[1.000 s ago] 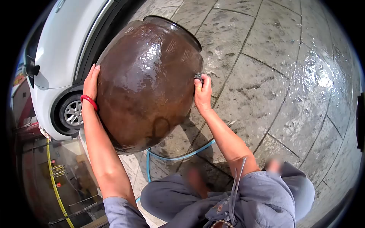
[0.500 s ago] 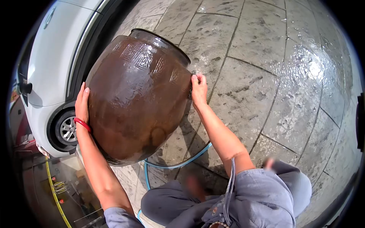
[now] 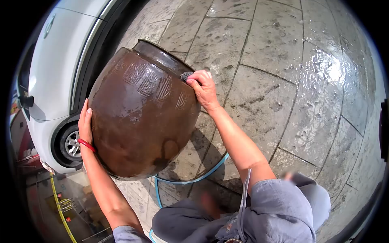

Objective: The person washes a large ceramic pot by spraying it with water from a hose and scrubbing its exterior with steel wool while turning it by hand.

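A large wet brown jar [image 3: 137,117] with a patterned band and a dark rim tilts over the paving in front of me. My left hand [image 3: 85,123], with a red bangle [image 3: 87,145] at the wrist, lies against the jar's left side, fingers stretched along it. In my right hand [image 3: 203,89] a dark scrubber [image 3: 186,76] is pinched and pressed on the jar's shoulder, just below the rim at the right. The underside of the jar is hidden.
A white car [image 3: 56,73] with its wheel [image 3: 71,141] stands close at the left. A blue hose [image 3: 190,180] curves over the wet stone paving [image 3: 259,105] below the jar. A yellow strip [image 3: 59,206] runs at the lower left.
My right hand has moved up and left, from the jar's right side to its shoulder, bringing the scrubber into clear view. The jar and my left hand sit slightly lower in view.
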The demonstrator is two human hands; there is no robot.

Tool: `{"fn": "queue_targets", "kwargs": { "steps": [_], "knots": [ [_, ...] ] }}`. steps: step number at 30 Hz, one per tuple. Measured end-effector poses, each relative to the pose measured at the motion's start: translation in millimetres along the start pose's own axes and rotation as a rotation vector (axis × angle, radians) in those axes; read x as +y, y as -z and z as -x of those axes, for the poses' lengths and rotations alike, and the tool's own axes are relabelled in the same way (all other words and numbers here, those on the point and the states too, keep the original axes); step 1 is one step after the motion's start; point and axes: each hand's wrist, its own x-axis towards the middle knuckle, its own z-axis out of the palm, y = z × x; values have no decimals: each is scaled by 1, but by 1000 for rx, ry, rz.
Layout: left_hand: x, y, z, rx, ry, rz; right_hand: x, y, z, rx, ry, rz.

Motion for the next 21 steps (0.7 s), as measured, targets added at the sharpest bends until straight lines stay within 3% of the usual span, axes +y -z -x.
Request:
{"fn": "queue_targets", "kwargs": {
  "steps": [2, 6, 8, 10, 11, 13, 15, 17, 19, 21],
  "knots": [
    [1, -2, -2, -1, -4, 8, 22, 5, 36, 98, -266, -156],
    [9, -3, -5, 6, -15, 3, 26, 10, 49, 115, -509, -208],
    [8, -1, -2, 7, -5, -14, -33, 8, 21, 27, -417, -156],
    [3, -1, -2, -19, -4, 1, -89, -13, -2, 83, -96, -19],
    [8, -3, 0, -15, 38, 23, -108, -23, -1, 46, 146, 243],
    [1, -1, -4, -19, 16, 44, -131, -36, 25, -23, 300, 246],
    [-3, -2, -8, -8, 31, 68, -118, -34, 48, 69, 335, 266],
    [-2, 1, -8, -10, 55, 75, -66, -17, 59, 231, 90, 335],
    [0, -1, -9, 3, 48, 39, -13, -9, 77, 328, -345, 44],
    [2, -2, -10, 30, 32, 41, -32, -14, 68, 287, -314, 115]
  ]
}}
